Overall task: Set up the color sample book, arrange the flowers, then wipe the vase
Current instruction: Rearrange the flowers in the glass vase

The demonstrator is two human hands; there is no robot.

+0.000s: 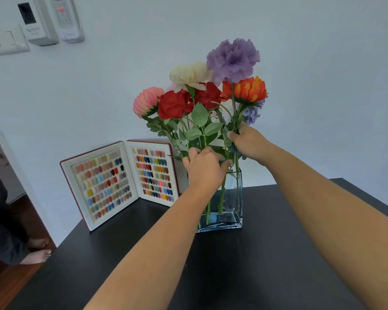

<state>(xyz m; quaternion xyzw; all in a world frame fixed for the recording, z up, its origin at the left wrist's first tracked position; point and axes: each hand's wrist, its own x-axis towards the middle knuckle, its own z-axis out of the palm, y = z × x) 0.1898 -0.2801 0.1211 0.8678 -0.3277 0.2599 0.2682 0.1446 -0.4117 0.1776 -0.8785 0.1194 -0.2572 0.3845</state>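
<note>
Both hands are working in the bunch of flowers (202, 90) that is standing in the glass vase (230, 211), and the vase is serving here as the landmark for everything else. The left hand (203, 167) is sitting right over the vase's mouth, its fingers curling round a cluster of stems just above the rim. The right hand (250, 143) is reaching in higher up and to the right of the mouth, thumb and fingers pinching the stems that are carrying the orange bloom (248, 89) and the purple bloom (233, 59).

The stems are running nearly upright, fanning a little outward from the vase's mouth, so the long axis of each flower is lying roughly along the line from the vase base to the blooms above. The right hand is sitting on that axis, above the left one, and I am judging that any re-spacing is going to mean sliding or turning stems along this upright line while the left hand is steadying the rest.

The color sample book (121, 182) is standing open behind and to the left of the vase, on the dark table (143, 253), leaning near the wall, so that step is looking done; no cloth is showing, and the wiping is looking not yet begun
</note>
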